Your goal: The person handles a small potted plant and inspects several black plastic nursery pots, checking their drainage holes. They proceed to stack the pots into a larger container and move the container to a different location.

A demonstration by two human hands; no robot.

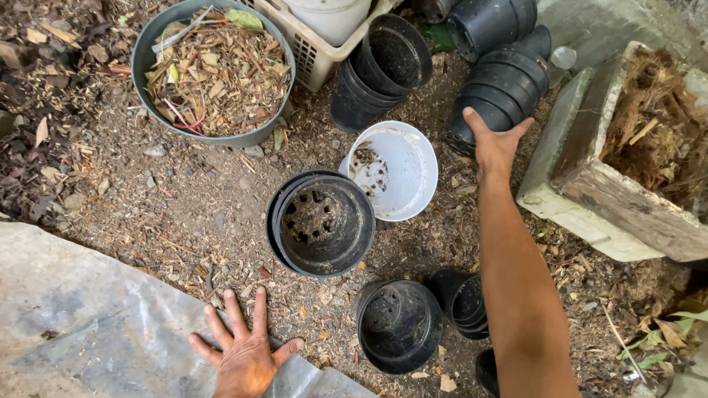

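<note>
Stack of black pots [501, 88]: lies on its side on the ground at the far right, rims facing down toward the person, long axis running away up and to the right.
Right hand [493, 147]: stretched out at arm's length, fingers and thumb spread, touching the near rim of that stack; not closed around it yet.
Left hand [247, 354]: flat and splayed, palm down on the edge of a clear plastic sheet [81, 317], holding nothing, well apart from the stack.
Nearer hand: the right, by far; the stack lies straight ahead of it.
Loose pots in the middle: one white pot [394, 169] on its side, one nested black pair [321, 225] just beside it.
Near pots: one black pot [400, 324], one small nested set [467, 302].
Other stacks: one more [380, 74] against a beige crate [313, 51].
Basin of wood chips [214, 70]: one, far left.
Foam box [619, 162]: one, right, holding dry fibre.
</note>
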